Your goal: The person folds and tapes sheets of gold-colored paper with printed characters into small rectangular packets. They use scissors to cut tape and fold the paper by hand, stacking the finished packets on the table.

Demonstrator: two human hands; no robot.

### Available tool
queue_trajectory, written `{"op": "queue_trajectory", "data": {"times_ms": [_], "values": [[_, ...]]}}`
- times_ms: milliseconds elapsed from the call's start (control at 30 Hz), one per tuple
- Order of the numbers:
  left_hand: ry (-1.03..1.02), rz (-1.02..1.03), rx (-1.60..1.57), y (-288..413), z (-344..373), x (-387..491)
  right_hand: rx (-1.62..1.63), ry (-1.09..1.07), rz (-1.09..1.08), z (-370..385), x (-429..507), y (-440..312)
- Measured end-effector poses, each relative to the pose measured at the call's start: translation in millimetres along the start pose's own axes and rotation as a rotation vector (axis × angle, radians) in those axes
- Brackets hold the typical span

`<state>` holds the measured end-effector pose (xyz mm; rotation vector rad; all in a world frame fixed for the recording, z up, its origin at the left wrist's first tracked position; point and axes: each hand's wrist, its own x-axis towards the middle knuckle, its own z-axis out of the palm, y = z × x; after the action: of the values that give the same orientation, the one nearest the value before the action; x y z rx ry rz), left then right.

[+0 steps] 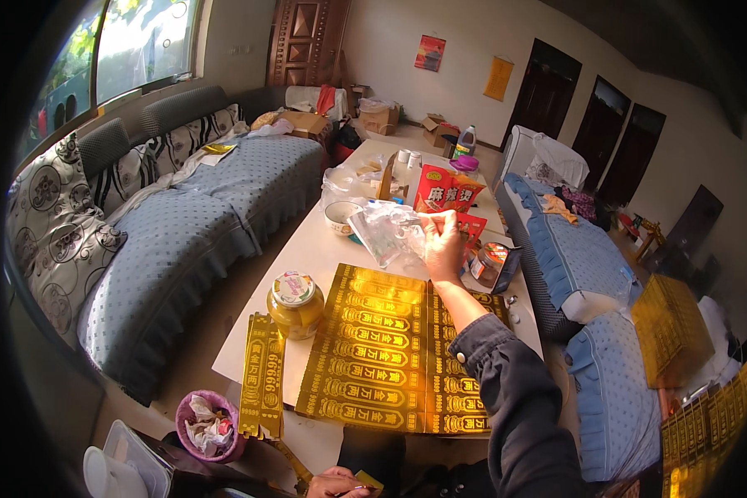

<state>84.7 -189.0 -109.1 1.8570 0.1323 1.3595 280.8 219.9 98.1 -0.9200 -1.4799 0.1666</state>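
My right hand (443,244) reaches over the table with thumb and fingers pinched at the edge of a crumpled clear plastic bag (386,233). Beneath that forearm lies a broad sheet of gold foil paper (367,355), printed in repeated rows and creased lengthwise. Low at the bottom edge, my left hand (331,483) holds a small piece of gold paper (370,480); part of this hand is cut off by the frame. A stack of narrow gold paper strips (261,380) overhangs the table's near left edge. Behind it stands a lidded glass jar (295,305) with yellowish contents.
On the white table (267,286) are a patterned bowl (341,218), red food packets (442,190) and a brown-filled jar (488,261). A pink waste bin (208,429) stands at the near left. Blue-covered sofas (180,249) flank the table. A gold paper box (672,330) sits at right.
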Motion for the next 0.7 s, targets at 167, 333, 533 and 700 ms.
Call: {"op": "queue_trajectory", "data": {"times_ms": [167,333,533,700], "values": [[-0.172,-0.204,0.045,-1,-10,-18,0.566,0.088,0.155,-8,2,-31],[0.363,-0.559,0.274,61,14,34,0.543,-0.197,0.304,-94,-20,-79],[0.454,-0.662,0.315,71,20,43,0.212,-0.704,0.55,-241,-144,-128],[0.37,-0.636,0.288,55,24,62,0.212,-0.652,1.08,-316,-298,-142]]}}
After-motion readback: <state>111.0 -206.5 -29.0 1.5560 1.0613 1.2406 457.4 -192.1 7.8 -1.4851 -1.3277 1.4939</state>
